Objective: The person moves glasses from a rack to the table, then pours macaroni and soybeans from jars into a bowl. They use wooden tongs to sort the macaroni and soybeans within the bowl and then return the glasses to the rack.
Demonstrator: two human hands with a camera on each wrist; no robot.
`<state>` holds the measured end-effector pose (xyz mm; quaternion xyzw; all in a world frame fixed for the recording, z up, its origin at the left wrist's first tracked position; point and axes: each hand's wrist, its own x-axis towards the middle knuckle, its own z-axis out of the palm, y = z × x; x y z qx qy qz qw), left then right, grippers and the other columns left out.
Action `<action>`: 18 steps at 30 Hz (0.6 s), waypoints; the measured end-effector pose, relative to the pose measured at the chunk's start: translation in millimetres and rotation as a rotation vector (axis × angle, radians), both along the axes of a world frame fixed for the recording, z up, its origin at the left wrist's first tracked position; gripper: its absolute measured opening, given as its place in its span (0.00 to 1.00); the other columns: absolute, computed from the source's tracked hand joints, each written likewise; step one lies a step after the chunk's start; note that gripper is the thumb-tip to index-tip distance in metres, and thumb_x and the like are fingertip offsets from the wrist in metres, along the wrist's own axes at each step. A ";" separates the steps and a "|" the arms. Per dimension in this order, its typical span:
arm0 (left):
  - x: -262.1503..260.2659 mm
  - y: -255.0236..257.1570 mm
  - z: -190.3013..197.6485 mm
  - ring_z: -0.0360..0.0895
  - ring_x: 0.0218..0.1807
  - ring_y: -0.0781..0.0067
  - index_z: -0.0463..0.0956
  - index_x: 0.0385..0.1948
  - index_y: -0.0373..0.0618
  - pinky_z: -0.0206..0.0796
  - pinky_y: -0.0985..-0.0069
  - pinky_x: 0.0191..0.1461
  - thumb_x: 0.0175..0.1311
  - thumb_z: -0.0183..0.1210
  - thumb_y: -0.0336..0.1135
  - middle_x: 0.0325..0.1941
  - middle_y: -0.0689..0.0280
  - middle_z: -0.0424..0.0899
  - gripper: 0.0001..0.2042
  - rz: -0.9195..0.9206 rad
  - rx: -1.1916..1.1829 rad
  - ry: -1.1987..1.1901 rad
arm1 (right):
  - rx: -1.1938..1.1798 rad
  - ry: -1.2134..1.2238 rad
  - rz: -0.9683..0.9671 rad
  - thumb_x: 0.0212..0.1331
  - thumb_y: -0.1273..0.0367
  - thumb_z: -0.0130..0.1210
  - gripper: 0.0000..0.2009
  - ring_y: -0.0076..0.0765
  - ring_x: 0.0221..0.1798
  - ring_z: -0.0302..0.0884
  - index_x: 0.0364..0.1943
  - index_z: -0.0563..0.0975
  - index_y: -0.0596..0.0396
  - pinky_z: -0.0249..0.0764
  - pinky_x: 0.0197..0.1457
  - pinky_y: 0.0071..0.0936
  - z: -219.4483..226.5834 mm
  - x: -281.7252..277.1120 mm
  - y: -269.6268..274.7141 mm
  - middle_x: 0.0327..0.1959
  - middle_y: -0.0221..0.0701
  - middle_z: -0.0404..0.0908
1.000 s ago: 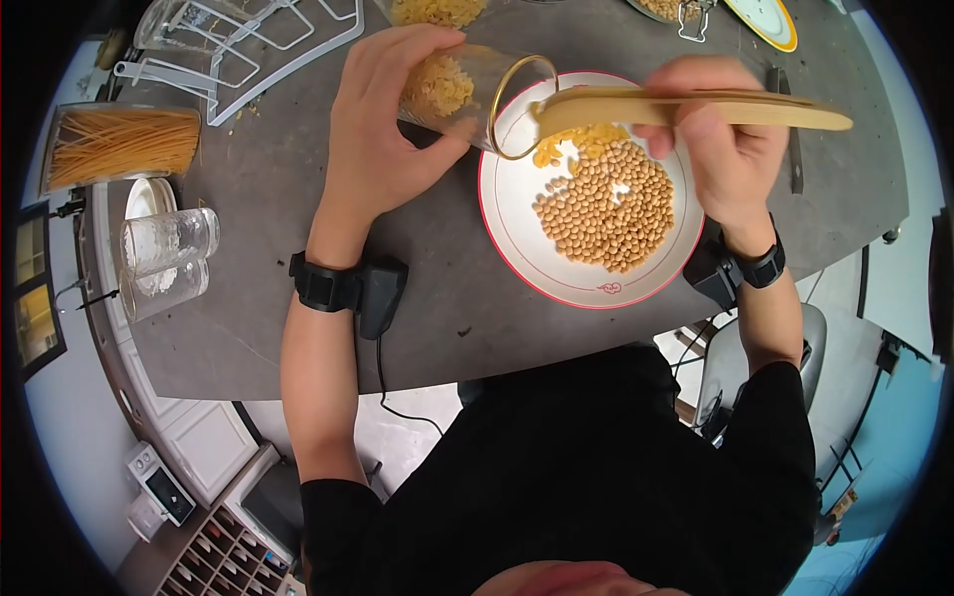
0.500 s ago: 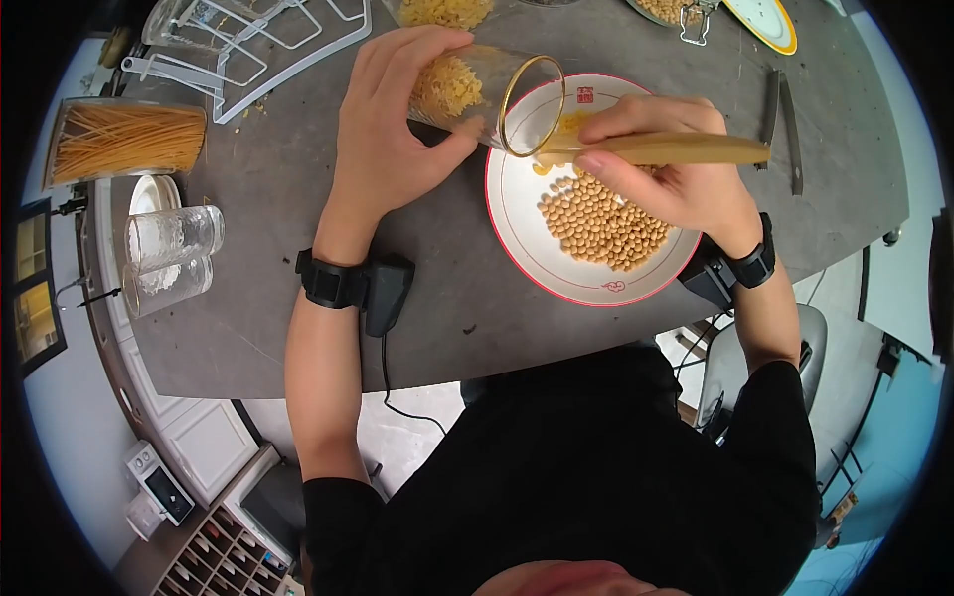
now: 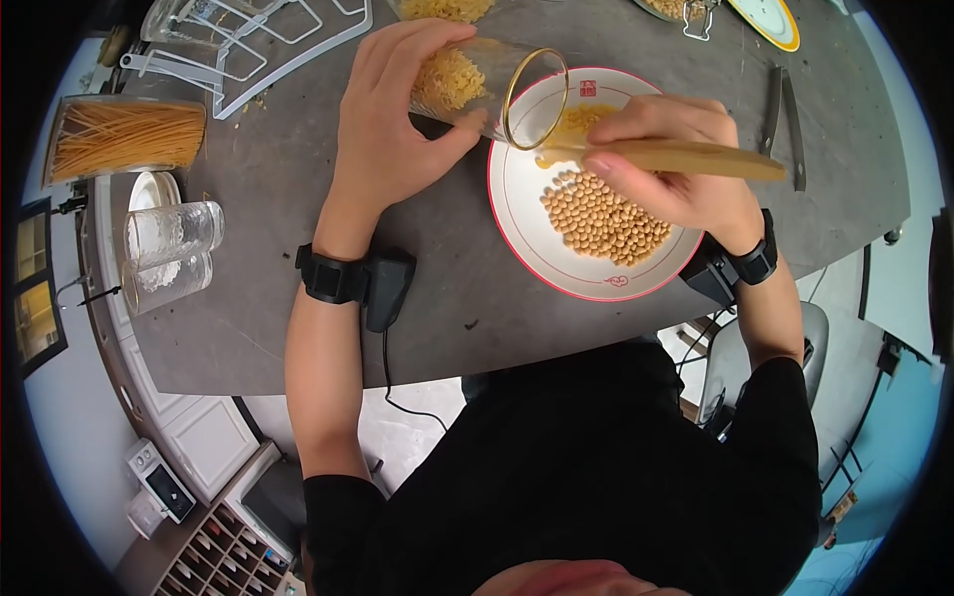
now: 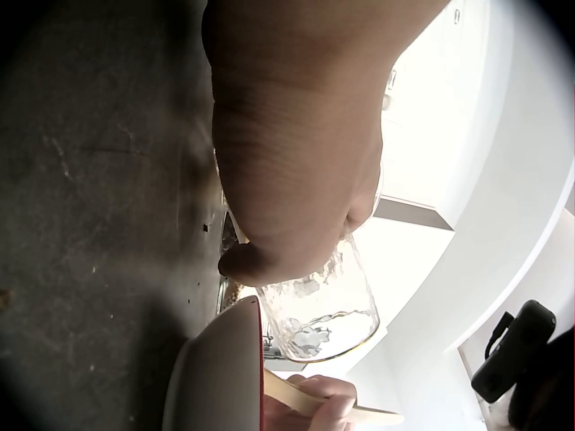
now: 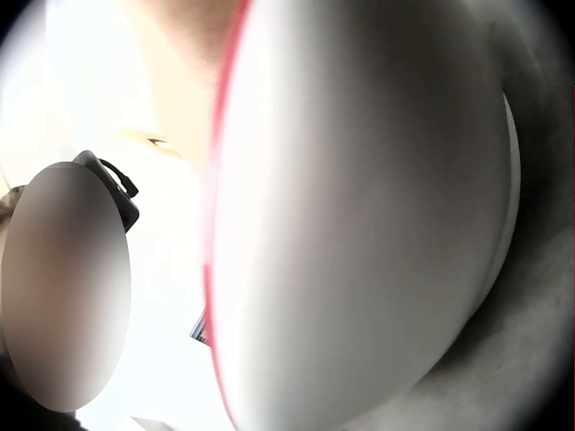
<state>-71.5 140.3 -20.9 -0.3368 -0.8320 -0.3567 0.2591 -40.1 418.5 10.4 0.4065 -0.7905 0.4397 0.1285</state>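
My left hand (image 3: pixel 397 119) grips a glass jar (image 3: pixel 497 89) with a gold rim, tilted on its side with its mouth over the left edge of a white bowl (image 3: pixel 537 253); yellow pasta (image 3: pixel 449 79) lies inside. In my right hand (image 3: pixel 681 164) are wooden tongs (image 3: pixel 711 157), pinched between thumb and fingers, their tips low over the bowl near the jar's mouth. The bowl holds tan beans (image 3: pixel 606 223) and yellow pasta pieces (image 3: pixel 593 117). In the left wrist view the jar (image 4: pixel 323 314) is above the bowl's side (image 4: pixel 220 368). The bowl's outer wall (image 5: pixel 359 224) fills the right wrist view.
Dark metal tongs (image 3: pixel 793 129) lie right of the bowl. At the left stand a spaghetti container (image 3: pixel 129 141), glasses (image 3: pixel 169 238) and a white rack (image 3: pixel 234 74). Along the far edge are a container of yellow pasta (image 3: pixel 447 8), a bean jar (image 3: pixel 676 8) and a yellow-rimmed plate (image 3: pixel 770 22).
My right hand has moved left and down over the bowl, and the wooden tongs' tips are lower. The left hand and jar have shifted slightly to the right.
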 end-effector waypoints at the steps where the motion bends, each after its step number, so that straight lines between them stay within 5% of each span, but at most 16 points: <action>1: -0.2 0.1 -0.1 0.76 0.58 0.56 0.78 0.56 0.51 0.71 0.63 0.61 0.42 0.72 0.30 0.56 0.65 0.82 0.31 0.000 0.000 0.003 | -0.001 -0.002 -0.002 0.58 0.67 0.72 0.08 0.29 0.23 0.81 0.31 0.85 0.55 0.72 0.24 0.25 -0.3 0.2 -0.2 0.27 0.28 0.86; 13: -0.9 0.8 -1.3 0.77 0.58 0.57 0.78 0.56 0.51 0.71 0.64 0.60 0.42 0.72 0.30 0.56 0.66 0.82 0.31 0.008 0.002 0.009 | 0.090 -0.050 -0.026 0.57 0.65 0.72 0.09 0.29 0.20 0.77 0.31 0.84 0.54 0.70 0.23 0.24 -0.3 1.5 -2.8 0.25 0.26 0.83; 18: -1.0 -1.7 -1.8 0.77 0.58 0.57 0.78 0.56 0.51 0.71 0.64 0.61 0.42 0.72 0.30 0.56 0.66 0.82 0.31 0.009 -0.004 0.013 | 0.100 0.136 0.018 0.56 0.67 0.71 0.08 0.35 0.23 0.81 0.32 0.83 0.53 0.75 0.25 0.29 -2.1 0.6 -3.5 0.27 0.28 0.85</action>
